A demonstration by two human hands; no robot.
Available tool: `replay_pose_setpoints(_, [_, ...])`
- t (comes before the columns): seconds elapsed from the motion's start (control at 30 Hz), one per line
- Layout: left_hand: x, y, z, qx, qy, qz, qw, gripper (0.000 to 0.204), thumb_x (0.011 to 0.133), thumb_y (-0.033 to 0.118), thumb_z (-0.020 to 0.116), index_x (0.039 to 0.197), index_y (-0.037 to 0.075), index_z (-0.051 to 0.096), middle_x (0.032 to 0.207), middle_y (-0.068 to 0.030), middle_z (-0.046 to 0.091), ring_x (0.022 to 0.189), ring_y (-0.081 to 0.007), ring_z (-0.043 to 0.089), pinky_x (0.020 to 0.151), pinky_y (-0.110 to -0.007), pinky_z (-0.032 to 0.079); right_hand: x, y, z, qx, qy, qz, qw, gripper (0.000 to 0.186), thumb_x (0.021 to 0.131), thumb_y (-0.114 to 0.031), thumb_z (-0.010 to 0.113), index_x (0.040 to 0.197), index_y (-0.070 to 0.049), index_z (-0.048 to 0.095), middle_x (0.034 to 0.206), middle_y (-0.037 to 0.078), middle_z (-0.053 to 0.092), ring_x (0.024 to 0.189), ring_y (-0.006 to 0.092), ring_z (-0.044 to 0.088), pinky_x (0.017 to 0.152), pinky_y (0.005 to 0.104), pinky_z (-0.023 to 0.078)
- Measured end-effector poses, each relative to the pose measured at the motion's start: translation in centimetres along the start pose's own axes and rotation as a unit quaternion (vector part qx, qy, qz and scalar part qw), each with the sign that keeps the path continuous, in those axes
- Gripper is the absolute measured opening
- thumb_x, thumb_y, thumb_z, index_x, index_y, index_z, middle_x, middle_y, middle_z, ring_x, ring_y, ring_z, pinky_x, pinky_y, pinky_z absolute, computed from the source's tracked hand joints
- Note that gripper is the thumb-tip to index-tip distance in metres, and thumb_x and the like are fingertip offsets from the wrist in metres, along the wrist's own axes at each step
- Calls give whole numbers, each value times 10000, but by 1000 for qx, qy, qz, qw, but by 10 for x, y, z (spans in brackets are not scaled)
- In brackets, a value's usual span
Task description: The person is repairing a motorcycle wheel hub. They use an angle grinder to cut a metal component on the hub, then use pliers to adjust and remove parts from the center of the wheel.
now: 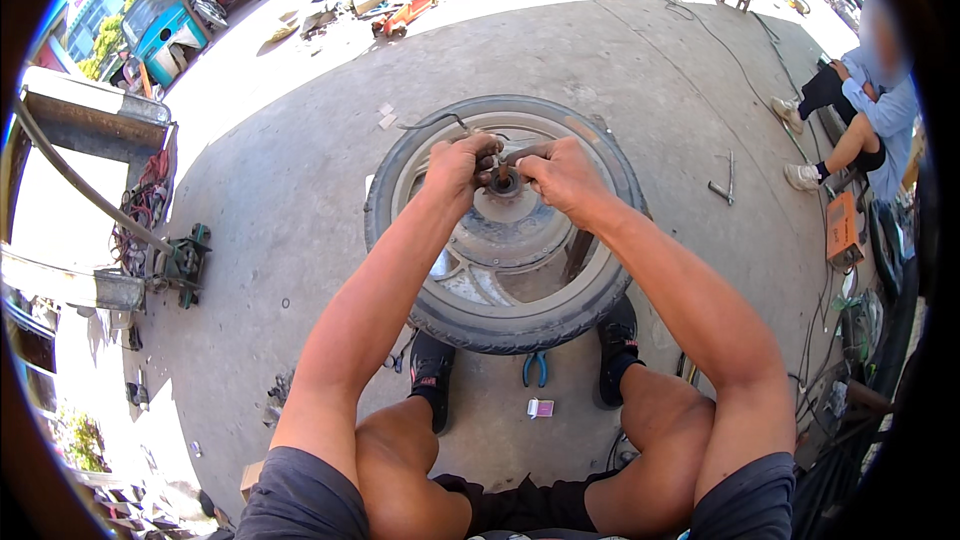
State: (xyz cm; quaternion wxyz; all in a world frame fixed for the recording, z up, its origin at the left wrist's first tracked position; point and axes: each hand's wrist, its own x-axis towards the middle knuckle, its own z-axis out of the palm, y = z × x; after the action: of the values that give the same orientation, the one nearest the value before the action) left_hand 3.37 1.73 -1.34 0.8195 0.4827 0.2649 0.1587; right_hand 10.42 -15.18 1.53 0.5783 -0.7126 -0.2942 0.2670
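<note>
A wheel (508, 330) with a black tyre, spoked rim and large dusty hub (500, 235) lies flat between the person's legs. A short axle (505, 178) stands at its centre, and a dark cable (430, 121) runs out from there toward the upper left. My left hand (462, 165) has its fingers closed at the top of the axle, near the cable's base. Facing it, my right hand (555, 172) pinches at the same spot. Whatever small part either hand holds is hidden by the fingers.
Blue-handled pliers (535, 368) and a small box (540, 407) lie below the wheel. A metal wrench (722, 190) is to its right. Another person (880, 130) sits at the right beside an orange box (843, 230). A metal cart (80, 275) stands at left, with tools and stools beyond.
</note>
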Motion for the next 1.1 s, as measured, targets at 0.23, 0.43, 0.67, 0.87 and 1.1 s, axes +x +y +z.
replay_pose_setpoints(0.23, [0,0,-3,15,-14,-11,1000,85,928,118,662,922,33,656,825,-53,650,692,-138,569,559,-289,395,-3,-3,-4,10,0,25,1000,223,801,-114,605,801,78,720,636,34,559,597,123,467,530,341,357])
replay_pose_setpoints(0.43, [1,1,-5,7,-3,-17,1000,98,954,108,630,986,16,632,861,-72,658,731,-184,611,563,-302,406,1,5,-6,58,-17,20,998,186,794,-86,605,762,69,703,641,49,554,587,142,460,526,354,355])
replay_pose_setpoints(0.67, [-1,-3,-10,29,5,-36,999,143,980,170,609,993,29,629,882,-71,665,749,-187,608,591,-302,402,13,25,-14,39,36,46,998,170,765,-66,588,739,74,682,673,161,621,619,248,579,587,439,439])
replay_pose_setpoints(0.87, [1,5,-11,36,-11,-41,998,130,964,177,627,981,48,636,868,-45,665,739,-180,597,610,-302,403,20,22,-16,47,25,45,998,133,756,-55,604,709,54,663,632,68,547,594,173,492,535,387,375])
replay_pose_setpoints(1.1, [3,6,-12,45,-24,-35,998,146,962,183,623,1046,64,632,925,-39,663,810,-167,607,658,-309,435,29,34,-14,-27,11,-16,999,212,734,-96,608,813,53,736,861,298,698,869,420,715,754,452,558])
